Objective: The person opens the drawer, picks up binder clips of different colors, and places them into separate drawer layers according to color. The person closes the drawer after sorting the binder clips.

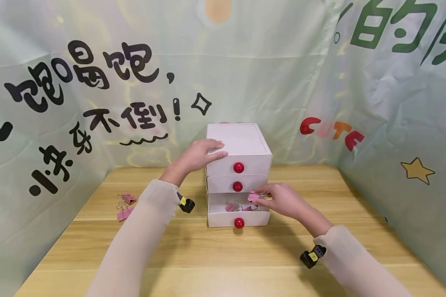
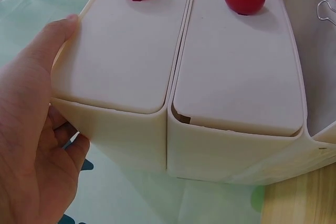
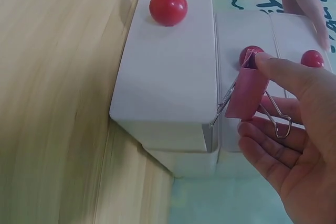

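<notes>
A white three-drawer box (image 1: 238,138) with red knobs stands on the table, its bottom drawer (image 1: 223,218) pulled out. My left hand (image 1: 198,156) rests on the box's top left edge; the left wrist view shows the thumb along the front edge of the top. Between the thumb and fingers of my right hand (image 1: 284,200) is a pink binder clip (image 3: 247,93) with silver wire handles, pinched above the right side of the open drawer. Inside that drawer lie several more pink binder clips (image 1: 229,207).
Left of the box, a few pink binder clips (image 1: 125,213) lie on the wooden table (image 1: 208,255). Printed cloth (image 1: 275,82) hangs behind and along both sides of the table. The upper two drawers (image 2: 236,72) are closed.
</notes>
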`<state>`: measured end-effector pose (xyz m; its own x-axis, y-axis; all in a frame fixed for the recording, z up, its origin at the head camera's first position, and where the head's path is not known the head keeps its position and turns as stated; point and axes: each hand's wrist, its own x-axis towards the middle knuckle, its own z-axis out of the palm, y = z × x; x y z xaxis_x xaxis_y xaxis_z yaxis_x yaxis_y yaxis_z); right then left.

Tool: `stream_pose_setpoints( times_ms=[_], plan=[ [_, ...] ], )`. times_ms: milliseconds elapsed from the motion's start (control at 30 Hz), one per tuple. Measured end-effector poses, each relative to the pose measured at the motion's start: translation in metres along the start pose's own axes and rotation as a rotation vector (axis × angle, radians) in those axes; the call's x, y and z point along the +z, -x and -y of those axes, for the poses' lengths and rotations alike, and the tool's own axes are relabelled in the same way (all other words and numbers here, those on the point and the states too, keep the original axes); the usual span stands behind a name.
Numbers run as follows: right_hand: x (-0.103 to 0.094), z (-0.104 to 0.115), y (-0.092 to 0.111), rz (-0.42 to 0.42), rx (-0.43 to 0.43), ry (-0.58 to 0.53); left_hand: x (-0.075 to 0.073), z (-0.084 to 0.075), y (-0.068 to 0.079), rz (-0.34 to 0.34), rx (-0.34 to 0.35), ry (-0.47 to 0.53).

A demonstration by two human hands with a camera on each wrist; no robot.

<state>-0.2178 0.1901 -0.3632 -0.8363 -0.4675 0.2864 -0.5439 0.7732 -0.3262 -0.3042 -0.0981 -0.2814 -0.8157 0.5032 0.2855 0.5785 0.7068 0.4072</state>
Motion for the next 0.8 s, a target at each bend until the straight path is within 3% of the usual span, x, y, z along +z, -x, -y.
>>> stream_pose_setpoints(
  times_ms=[500,800],
  plan=[
    [0.022,0.005,-0.015,0.04,-0.022,0.005,0.002,0.001,0.0,0.005,-0.004,0.014],
    [0.026,0.011,-0.015,-0.029,-0.085,0.063,0.002,0.002,-0.001,0.002,-0.011,0.007]
  ],
)
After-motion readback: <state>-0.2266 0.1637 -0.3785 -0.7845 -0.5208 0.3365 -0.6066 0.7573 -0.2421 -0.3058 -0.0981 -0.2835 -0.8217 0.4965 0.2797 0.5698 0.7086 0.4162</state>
